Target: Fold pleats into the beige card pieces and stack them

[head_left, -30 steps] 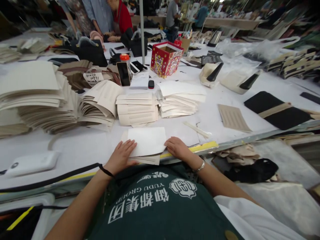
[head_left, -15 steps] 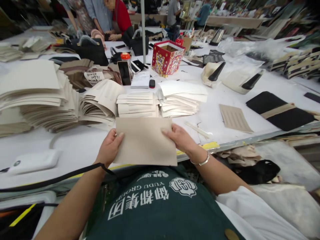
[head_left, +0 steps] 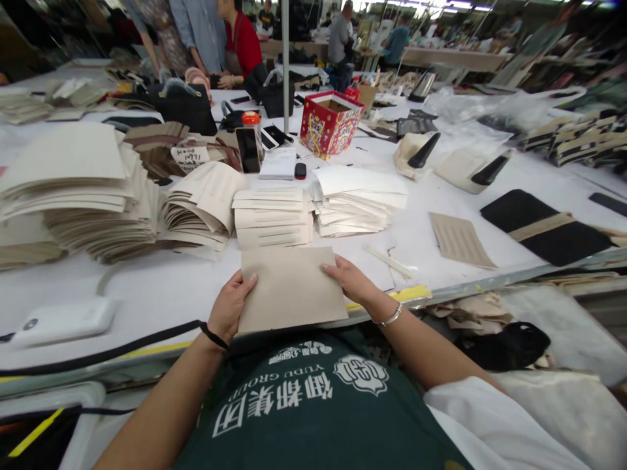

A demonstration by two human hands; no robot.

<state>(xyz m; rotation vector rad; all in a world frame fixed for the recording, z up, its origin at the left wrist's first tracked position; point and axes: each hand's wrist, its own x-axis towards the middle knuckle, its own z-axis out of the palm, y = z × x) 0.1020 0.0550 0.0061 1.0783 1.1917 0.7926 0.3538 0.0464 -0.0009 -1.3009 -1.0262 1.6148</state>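
A plain beige rectangular panel [head_left: 292,290], of fabric or thin board, is held between my two hands at the table's near edge. My left hand [head_left: 231,301] pinches its left side, thumb on top and fingers underneath. At the upper right edge, my right hand [head_left: 350,277] grips it the same way. Just beyond the panel lie a stack of cream pieces with slits [head_left: 274,219] and a whiter stack [head_left: 355,202]. A curled stack of beige pieces [head_left: 198,209] sits to their left.
Tall piles of beige panels [head_left: 93,189] stand at the left, behind a white device [head_left: 66,320]. A red patterned box [head_left: 330,124] is further back beside a pole [head_left: 285,65]. On the right are a ribbed beige piece [head_left: 460,238] and a black panel [head_left: 543,225]. People work behind.
My left hand has shifted to the right, nearer my right hand. The panel's left edge has come right with it. Both hands keep their hold.
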